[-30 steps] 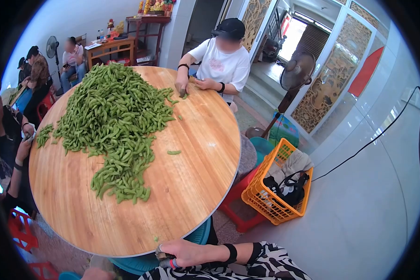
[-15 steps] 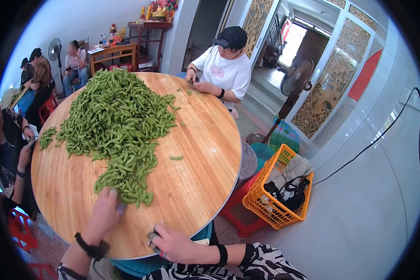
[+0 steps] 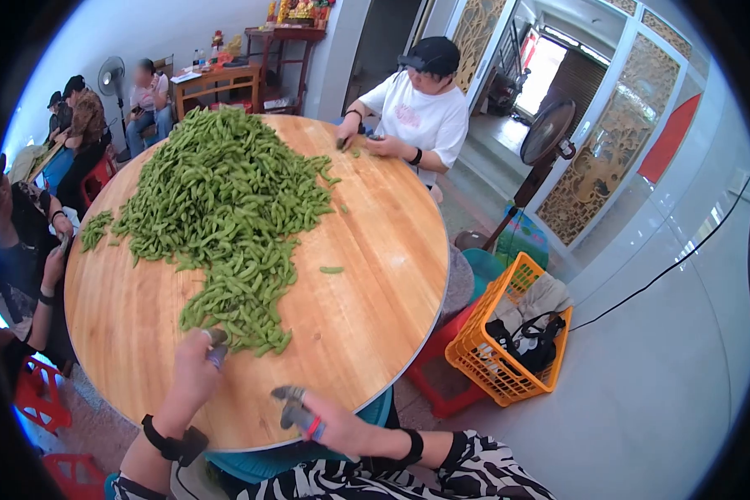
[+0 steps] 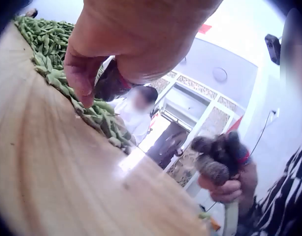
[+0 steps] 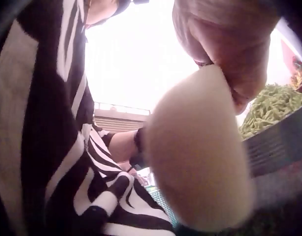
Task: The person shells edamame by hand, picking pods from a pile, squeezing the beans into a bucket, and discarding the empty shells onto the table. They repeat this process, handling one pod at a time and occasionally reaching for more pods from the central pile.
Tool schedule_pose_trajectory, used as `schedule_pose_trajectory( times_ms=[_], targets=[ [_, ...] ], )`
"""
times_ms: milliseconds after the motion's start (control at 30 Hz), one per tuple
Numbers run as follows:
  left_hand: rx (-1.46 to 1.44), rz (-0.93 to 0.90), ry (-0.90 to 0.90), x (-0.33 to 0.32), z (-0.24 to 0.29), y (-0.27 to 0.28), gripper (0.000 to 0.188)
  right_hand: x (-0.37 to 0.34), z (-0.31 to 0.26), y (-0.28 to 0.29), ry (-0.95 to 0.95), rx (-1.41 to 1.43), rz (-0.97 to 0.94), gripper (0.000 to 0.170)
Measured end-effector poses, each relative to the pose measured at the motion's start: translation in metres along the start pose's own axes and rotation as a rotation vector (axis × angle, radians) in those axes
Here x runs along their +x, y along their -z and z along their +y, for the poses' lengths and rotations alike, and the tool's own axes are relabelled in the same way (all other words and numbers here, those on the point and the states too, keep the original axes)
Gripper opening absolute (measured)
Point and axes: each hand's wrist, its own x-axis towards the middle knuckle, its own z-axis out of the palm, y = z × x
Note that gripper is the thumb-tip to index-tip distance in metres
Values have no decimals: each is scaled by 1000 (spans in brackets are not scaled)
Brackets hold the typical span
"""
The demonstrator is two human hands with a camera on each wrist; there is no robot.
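A big heap of green soybean pods covers the far left of a round wooden table. At the heap's near edge, my left hand, with grey covers on some fingertips, reaches down and pinches a soybean pod between thumb and finger. My right hand is by the table's near rim, its thumb and forefinger in grey covers held apart. Its lower fingers grip a cream-coloured handle, seen large in the right wrist view; the tool's other end is hidden. One loose pod lies right of the heap.
Across the table a person in a white shirt works with both hands over a few pods. Another person's hands are at the left rim. A yellow crate stands at the right. Below the near rim is a teal basket.
My left hand has come up from below the rim to the heap's near edge. My right hand has lifted slightly, its thumb and forefinger spreading. The person opposite has moved their hands.
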Motion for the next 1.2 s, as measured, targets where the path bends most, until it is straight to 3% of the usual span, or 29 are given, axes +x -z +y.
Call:
schedule_pose_trajectory(
  times_ms=[33, 100, 133, 200, 233, 267, 300, 333, 400, 467, 633, 700, 800, 933, 1000, 1033, 1100, 1200],
  targets=[
    [6, -6, 16, -7, 3, 4, 13, 0, 4, 7, -1, 38, -23, 41],
    [-323, -79, 170, -11, 37, 15, 17, 1, -2, 9, -13, 148, -40, 40],
    [-314, -76, 191, -11, 40, 13, 17, 0, -2, 7, -21, 247, -47, 40],
    [33, -75, -209, -22, 33, 6, 16, -1, 8, 1, -64, 325, -35, 45],
    [-85, -97, -201, -25, 27, -2, 17, 1, 4, 0, -82, 349, -33, 47],
    [-200, -110, -184, -28, 26, -7, 19, 0, 1, -4, -127, 374, 17, 46],
    [-411, -186, 15, -30, 47, -9, 16, 2, 6, -4, -182, 483, 17, 44],
    [-602, -208, 227, -38, 58, -3, 14, 6, 0, -8, -82, 384, 48, 41],
    [-865, -187, 334, -40, 59, -9, 11, 6, 5, -3, -113, 568, 15, 37],
    [-922, -158, 385, -43, 63, -13, 13, 4, 0, -2, -40, 399, 41, 34],
    [-987, -168, 444, -51, 62, -23, 12, 5, 1, -11, 44, 343, 76, 33],
    [-813, -127, 282, -54, 62, -26, 12, 3, 3, -7, 39, 281, 75, 32],
    [-877, -173, 388, -55, 63, -21, 14, 2, 0, -3, 35, 339, 21, 31],
    [-968, -174, 397, -53, 61, -18, 15, 0, 1, -7, 65, 327, 27, 33],
    [-1097, -167, 515, -53, 63, -18, 18, 0, 12, -14, 362, -281, 174, 42],
    [-1097, -165, 518, -55, 62, -18, 18, 1, 18, -13, 360, -280, 172, 42],
    [-1175, -194, 494, -56, 58, -18, 20, 5, 26, -13, 635, -673, 218, 50],
    [-1114, -167, 489, -56, 59, -14, 25, 4, 18, -17, 622, -715, 224, 48]
  ],
)
